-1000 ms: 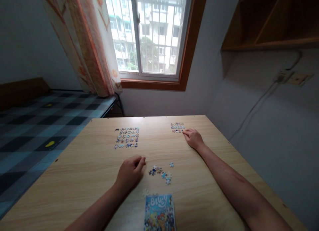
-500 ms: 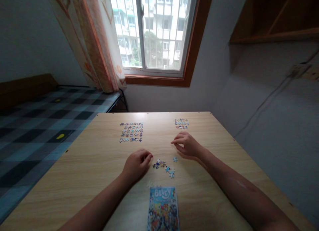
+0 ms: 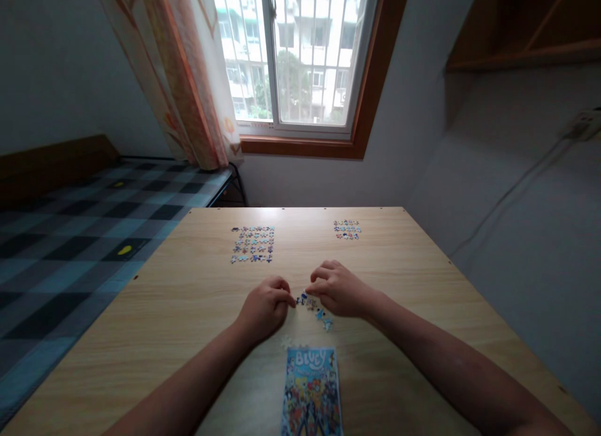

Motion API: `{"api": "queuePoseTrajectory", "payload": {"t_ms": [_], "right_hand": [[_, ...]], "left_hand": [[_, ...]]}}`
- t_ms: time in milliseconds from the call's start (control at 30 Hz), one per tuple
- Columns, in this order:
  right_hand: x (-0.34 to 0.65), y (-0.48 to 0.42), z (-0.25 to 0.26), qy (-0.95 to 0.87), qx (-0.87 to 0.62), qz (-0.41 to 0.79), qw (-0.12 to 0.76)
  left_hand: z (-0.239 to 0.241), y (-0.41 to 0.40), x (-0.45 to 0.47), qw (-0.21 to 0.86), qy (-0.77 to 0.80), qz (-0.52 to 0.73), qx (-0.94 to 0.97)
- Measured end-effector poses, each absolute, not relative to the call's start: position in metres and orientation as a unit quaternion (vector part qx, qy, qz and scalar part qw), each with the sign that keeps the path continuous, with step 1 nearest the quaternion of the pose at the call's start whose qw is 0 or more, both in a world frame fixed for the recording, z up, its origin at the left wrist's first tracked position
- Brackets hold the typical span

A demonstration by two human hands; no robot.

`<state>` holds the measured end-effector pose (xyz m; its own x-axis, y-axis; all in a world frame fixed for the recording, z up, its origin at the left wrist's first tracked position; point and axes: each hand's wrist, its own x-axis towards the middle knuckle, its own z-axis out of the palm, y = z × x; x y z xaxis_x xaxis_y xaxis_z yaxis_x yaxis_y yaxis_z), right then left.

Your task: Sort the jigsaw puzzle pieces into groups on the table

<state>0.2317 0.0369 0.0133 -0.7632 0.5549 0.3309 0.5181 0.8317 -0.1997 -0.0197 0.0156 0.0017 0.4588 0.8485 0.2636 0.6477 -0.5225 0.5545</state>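
Observation:
My left hand (image 3: 267, 306) rests on the table with its fingers curled. Its fingertips are against the left edge of a small pile of jigsaw puzzle pieces (image 3: 311, 304); whether it grips one is too small to tell. From the right, my right hand (image 3: 339, 289) reaches over the same pile with thumb and forefinger pinched at a dark blue puzzle piece (image 3: 304, 295). Light blue pieces (image 3: 327, 324) lie just below it. Pale pieces (image 3: 286, 342) sit near the top of the Bluey puzzle picture (image 3: 312, 389), which lies flat in front of me.
Rows of puzzle pieces (image 3: 254, 242) are laid out at the table's back left. A smaller block of rows (image 3: 347, 229) lies at the back right. Left of the wooden table (image 3: 178, 298) is a bed with a checked cover (image 3: 154, 204). A window is beyond.
My right hand has moved left and toward me, from below the right rows to the pile. The left hand has shifted slightly, its fingertips now at the pile's edge. The view has tilted slightly.

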Motion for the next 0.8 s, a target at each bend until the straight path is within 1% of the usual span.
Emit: {"api": "queuePoseTrajectory", "payload": {"t_ms": [200,300,400,533,633,800], "right_hand": [[0.241,0.046,0.008,-0.914,-0.329,0.056,0.230],[0.243,0.048,0.004,-0.906,-0.337,0.065,0.249],[0.242,0.049,0.003,-0.910,-0.332,0.056,0.241],[0.240,0.051,0.003,-0.902,-0.361,0.035,0.235],[0.246,0.054,0.005,-0.882,-0.414,0.029,0.225],[0.276,0.069,0.006,-0.817,-0.546,-0.003,0.185]], "left_hand": [[0.003,0.013,-0.019,0.146,0.452,0.251,0.843],[0.004,0.012,-0.017,0.102,0.429,0.239,0.865],[0.004,0.010,-0.014,0.058,0.413,0.203,0.886],[0.006,0.009,-0.012,0.045,0.414,0.185,0.890],[0.007,0.010,-0.013,0.055,0.412,0.198,0.888],[0.005,0.010,-0.016,0.062,0.396,0.201,0.894]]}}
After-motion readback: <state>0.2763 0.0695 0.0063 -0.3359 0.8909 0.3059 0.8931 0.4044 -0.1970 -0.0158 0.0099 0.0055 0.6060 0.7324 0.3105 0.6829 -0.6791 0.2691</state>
